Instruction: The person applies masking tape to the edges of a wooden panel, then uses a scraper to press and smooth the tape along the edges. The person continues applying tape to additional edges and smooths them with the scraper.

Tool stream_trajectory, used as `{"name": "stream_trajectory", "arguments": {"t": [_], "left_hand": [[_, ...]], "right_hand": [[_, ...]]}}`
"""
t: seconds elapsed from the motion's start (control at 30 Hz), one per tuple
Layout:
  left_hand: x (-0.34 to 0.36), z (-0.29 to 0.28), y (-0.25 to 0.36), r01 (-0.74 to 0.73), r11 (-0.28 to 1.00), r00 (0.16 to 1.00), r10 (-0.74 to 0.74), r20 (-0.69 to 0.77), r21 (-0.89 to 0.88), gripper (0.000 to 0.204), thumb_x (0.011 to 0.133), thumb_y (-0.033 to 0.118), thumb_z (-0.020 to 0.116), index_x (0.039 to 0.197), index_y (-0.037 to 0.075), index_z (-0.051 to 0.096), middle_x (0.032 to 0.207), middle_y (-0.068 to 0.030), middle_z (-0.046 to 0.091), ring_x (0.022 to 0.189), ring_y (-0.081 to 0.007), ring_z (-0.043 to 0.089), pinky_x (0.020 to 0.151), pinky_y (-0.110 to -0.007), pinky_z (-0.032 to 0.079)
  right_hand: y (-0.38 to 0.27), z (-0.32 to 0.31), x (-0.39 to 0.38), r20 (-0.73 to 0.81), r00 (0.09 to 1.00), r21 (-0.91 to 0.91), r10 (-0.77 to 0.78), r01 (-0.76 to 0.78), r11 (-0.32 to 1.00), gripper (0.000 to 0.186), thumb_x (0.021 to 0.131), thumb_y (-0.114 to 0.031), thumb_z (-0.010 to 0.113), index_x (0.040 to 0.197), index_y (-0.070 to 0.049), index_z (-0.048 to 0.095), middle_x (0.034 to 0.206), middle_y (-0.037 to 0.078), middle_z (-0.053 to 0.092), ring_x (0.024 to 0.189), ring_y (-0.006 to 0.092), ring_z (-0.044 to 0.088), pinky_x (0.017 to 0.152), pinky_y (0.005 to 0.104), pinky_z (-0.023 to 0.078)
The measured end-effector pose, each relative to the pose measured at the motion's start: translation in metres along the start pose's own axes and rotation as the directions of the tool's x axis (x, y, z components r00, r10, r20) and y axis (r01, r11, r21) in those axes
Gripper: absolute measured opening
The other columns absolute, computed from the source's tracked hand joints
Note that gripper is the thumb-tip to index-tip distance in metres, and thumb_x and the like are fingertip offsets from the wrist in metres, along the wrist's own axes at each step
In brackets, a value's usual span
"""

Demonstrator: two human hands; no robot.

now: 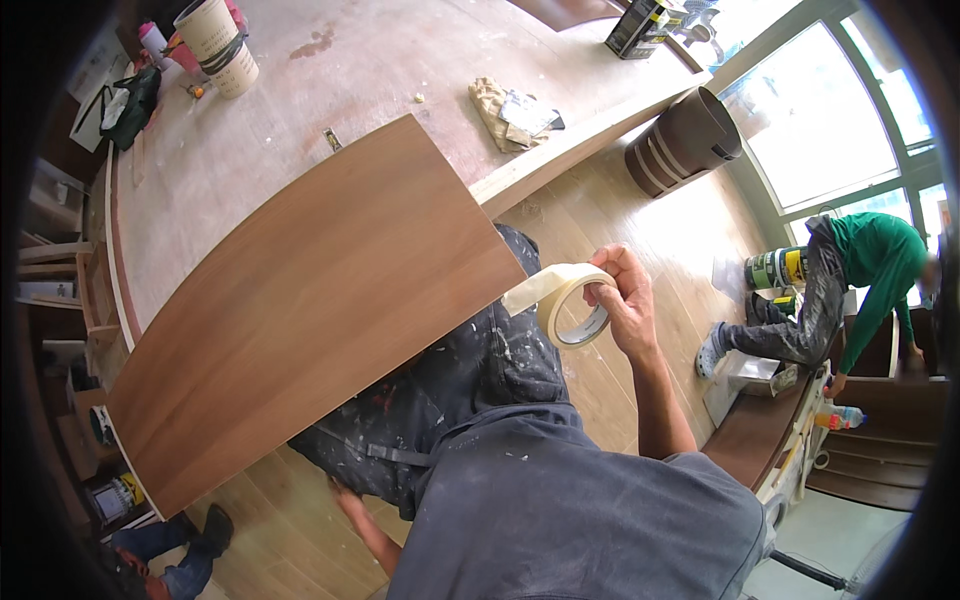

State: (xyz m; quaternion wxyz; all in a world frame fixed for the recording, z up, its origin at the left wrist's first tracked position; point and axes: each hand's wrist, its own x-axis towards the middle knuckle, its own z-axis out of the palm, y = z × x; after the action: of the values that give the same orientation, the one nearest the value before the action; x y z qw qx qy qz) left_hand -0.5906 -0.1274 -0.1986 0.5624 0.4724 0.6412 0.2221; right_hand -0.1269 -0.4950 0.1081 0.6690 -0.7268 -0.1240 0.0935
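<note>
My right hand [628, 299] grips a roll of cream masking tape [548, 312], thumb and fingers pinching its rim. A short pulled-off strip of the tape reaches the right corner of a curved brown wood panel [320, 300]; whether it sticks there I cannot tell. The panel lies across the worktable's near edge and juts out over my paint-spotted dark trousers [440, 390]. Low beside my left leg is my left hand [347, 497], below the panel's near edge, its fingers mostly hidden by the trousers.
The pale worktable [380, 75] carries a folded cloth with sandpaper-like sheets [515, 115], stacked tubs [217, 50] and a dark can [638, 28]. A brown bin [685, 142] stands right of it. A co-worker in green [880, 255] bends at the far right; another person's legs [195, 555] show lower left.
</note>
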Motion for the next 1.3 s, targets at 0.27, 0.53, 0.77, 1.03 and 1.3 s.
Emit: {"name": "stream_trajectory", "arguments": {"t": [0.27, 0.53, 0.77, 1.03, 1.3], "left_hand": [[0.01, -0.022, 0.053, -0.292, 0.762, 0.955, 0.206, 0.211, 0.578, 0.055, 0.101, 0.002, 0.049, 0.154, -0.007, 0.04, 0.13, -0.0252, 0.065, 0.118, -0.0292, 0.068, 0.097, -0.038, 0.052], [-0.062, 0.015, 0.19, -0.077, 0.764, 0.904, -0.218, 0.369, 0.641, 0.064, 0.099, 0.005, 0.061, 0.157, -0.004, 0.037, 0.141, -0.0253, 0.059, 0.131, -0.0306, 0.058, 0.106, -0.041, 0.048], [-0.131, 0.073, 0.285, -0.536, 0.786, 0.535, 0.036, 0.844, 0.306, 0.077, 0.099, 0.032, 0.071, 0.159, -0.002, 0.036, 0.149, -0.0232, 0.053, 0.139, -0.0322, 0.052, 0.113, -0.046, 0.044], [-0.153, 0.254, 0.326, 0.239, 0.954, 0.112, 0.157, 0.981, -0.18, 0.105, 0.098, 0.081, 0.034, 0.155, -0.008, 0.036, 0.15, -0.0231, 0.052, 0.138, -0.0329, 0.052, 0.11, -0.047, 0.046], [-0.169, 0.307, 0.356, 0.349, 0.908, 0.135, 0.195, 0.971, -0.231, 0.071, 0.102, 0.069, 0.046, 0.125, 0.003, 0.06, 0.126, -0.01, 0.065, 0.119, -0.0196, 0.061, 0.097, -0.037, 0.05]], "right_hand": [[-0.009, 0.012, -0.003, 0.014, 1.0, -0.063, 0.017, -0.016, 0.998, 0.032, 0.086, 0.001, 0.062, 0.116, -0.003, 0.054, 0.1, 0.006, 0.065, 0.096, 0.0121, 0.063, 0.085, 0.0275, 0.05], [-0.015, 0.013, -0.005, -0.022, 1.0, -0.06, 0.02, -0.021, 0.998, 0.032, 0.083, 0.001, 0.065, 0.113, -0.002, 0.054, 0.104, 0.006, 0.064, 0.095, 0.0114, 0.064, 0.083, 0.0275, 0.052], [-0.017, 0.037, -0.004, -0.005, 1.0, 0.221, -0.014, 0.014, 0.975, 0.031, 0.089, 0.005, 0.066, 0.116, -0.002, 0.054, 0.104, 0.006, 0.064, 0.096, 0.012, 0.065, 0.085, 0.0278, 0.053], [-0.055, 0.105, 0.015, 0.097, 0.975, 0.094, -0.2, 0.191, 0.977, 0.037, 0.089, -0.002, 0.07, 0.123, 0.0, 0.057, 0.108, 0.008, 0.065, 0.096, 0.0134, 0.064, 0.083, 0.0283, 0.05], [-0.066, 0.102, 0.009, 0.013, 0.955, -0.007, -0.298, 0.298, 0.955, 0.035, 0.084, -0.003, 0.067, 0.118, 0.001, 0.062, 0.103, 0.011, 0.065, 0.092, 0.0188, 0.064, 0.082, 0.0318, 0.05]]}}
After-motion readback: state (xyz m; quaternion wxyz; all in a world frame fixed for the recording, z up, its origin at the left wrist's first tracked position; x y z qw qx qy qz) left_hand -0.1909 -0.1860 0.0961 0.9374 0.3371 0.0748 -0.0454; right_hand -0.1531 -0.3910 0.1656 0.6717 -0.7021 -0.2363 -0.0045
